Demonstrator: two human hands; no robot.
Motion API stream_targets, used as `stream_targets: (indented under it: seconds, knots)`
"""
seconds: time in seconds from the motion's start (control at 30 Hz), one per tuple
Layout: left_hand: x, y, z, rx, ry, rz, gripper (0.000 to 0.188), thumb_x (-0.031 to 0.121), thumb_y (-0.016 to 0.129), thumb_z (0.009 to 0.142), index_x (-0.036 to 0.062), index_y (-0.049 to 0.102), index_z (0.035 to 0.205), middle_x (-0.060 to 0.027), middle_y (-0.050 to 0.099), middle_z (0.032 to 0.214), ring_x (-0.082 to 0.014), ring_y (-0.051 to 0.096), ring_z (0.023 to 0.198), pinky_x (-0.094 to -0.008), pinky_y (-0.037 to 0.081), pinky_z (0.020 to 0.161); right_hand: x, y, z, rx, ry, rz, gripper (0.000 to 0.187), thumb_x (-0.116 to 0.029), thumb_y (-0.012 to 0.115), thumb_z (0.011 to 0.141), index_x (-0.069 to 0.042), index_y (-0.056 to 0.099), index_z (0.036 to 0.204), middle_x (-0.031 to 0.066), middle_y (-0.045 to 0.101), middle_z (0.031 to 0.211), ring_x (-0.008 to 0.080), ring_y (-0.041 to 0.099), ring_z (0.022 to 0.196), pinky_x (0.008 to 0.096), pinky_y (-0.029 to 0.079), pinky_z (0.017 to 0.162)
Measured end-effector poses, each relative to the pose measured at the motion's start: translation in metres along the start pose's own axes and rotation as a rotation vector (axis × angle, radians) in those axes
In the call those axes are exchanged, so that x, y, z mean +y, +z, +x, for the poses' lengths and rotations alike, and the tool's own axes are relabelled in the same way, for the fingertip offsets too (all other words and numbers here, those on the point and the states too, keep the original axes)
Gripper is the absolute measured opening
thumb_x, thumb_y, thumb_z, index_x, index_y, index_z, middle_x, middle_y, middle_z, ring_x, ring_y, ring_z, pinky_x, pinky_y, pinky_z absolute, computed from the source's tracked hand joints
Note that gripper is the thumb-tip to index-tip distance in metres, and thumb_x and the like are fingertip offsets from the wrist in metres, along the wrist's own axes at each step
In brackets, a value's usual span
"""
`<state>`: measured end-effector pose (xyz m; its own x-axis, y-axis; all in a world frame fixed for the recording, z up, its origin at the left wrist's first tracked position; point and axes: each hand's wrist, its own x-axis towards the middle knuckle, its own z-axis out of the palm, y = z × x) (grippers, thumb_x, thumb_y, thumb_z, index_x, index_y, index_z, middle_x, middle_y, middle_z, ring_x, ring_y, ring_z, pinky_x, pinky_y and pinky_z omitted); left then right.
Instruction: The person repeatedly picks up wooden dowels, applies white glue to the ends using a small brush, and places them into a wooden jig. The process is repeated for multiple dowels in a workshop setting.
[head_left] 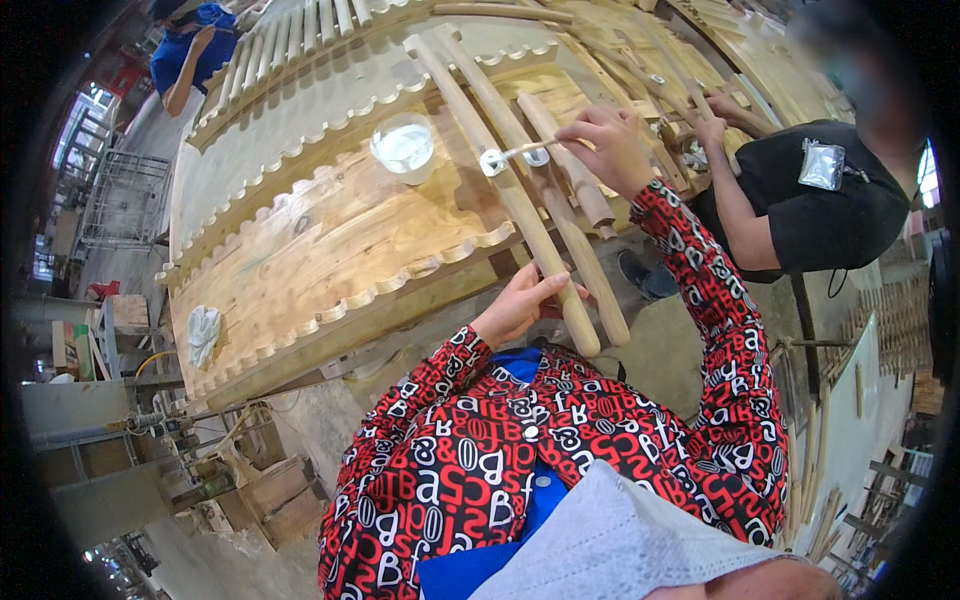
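In the head view, the right hand (607, 148) is stretched forward over the wooden surface (300, 250), and its fingers are pressed together, pinching the handle of a thin brush (515, 154). The brush points to the left, and its white wet tip lies on a long pole (500, 170), about at the middle of the pole's length. The left hand (520, 305) is closer to the body, at the near edge of the surface; its fingers are curled around the lower part of the same pole, with the thumb on top. A second pole (590, 270) lies just beside the first, and a shorter, thicker peg (565, 160) lies to the right of them, partly under the right hand. All 3 run diagonally, away from the person. A round cup (404, 146) with white liquid stands on the surface, to the left of the poles and near the brush tip. The surface is made of planks with wavy, scalloped edges. A white rag (203, 330) lies at its far left corner, well apart from the hands. To the right, another person in a black shirt (830, 215) reaches with one hand (712, 128) to more poles. At the top left, a person in blue (190, 50) stands beside the surface.
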<state>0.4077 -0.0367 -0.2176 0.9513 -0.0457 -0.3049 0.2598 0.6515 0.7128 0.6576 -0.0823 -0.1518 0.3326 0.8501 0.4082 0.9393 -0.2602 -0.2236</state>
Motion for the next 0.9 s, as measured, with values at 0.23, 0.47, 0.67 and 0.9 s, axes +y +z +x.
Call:
stream_targets:
  seconds: [0.23,0.47,0.67,0.9]
  knots:
    - [-0.005,-0.001,0.0,0.032,0.008,0.028,0.04,0.03,0.055,0.098,0.005,0.04,0.124,-0.0149,0.064,0.109,-0.0238,0.064,0.101,-0.0404,0.054,0.082,0.003,0.0,-0.002,0.166,-0.139,-0.019,0.009,-0.026,0.069,0.083,-0.023,0.072,0.091,-0.0026,0.061,0.087,0.0164,0.057,0.089,0.0389,0.031,0.086]
    - [0.0,-0.002,-0.005,0.076,-0.014,0.031,0.041,0.03,0.057,0.097,0.0077,0.039,0.127,-0.0126,0.065,0.106,-0.0216,0.064,0.1,-0.0387,0.056,0.078,-0.037,-0.013,0.002,-0.122,0.034,0.447,0.013,-0.014,0.062,0.089,-0.008,0.069,0.098,0.0062,0.063,0.085,0.0183,0.062,0.083,0.0334,0.045,0.074]
    - [-0.007,-0.002,-0.003,0.155,-0.049,0.024,0.037,0.025,0.058,0.097,0.009,0.044,0.127,-0.0058,0.064,0.108,-0.0185,0.066,0.093,-0.0382,0.058,0.071,-0.122,0.01,0.014,-0.369,0.296,0.768,0.022,-0.008,0.053,0.091,-0.002,0.056,0.111,0.0139,0.063,0.073,0.0231,0.063,0.059,0.0358,0.052,0.058]
    - [-0.03,-0.012,0.006,0.191,0.051,-0.027,0.034,0.012,0.056,0.094,0.0104,0.046,0.127,-0.0052,0.065,0.108,-0.0216,0.066,0.093,-0.0399,0.057,0.07,-0.174,0.054,0.03,-0.158,0.152,0.478,0.018,-0.011,0.052,0.09,-0.002,0.048,0.104,0.021,0.062,0.074,0.0316,0.065,0.06,0.041,0.052,0.057]
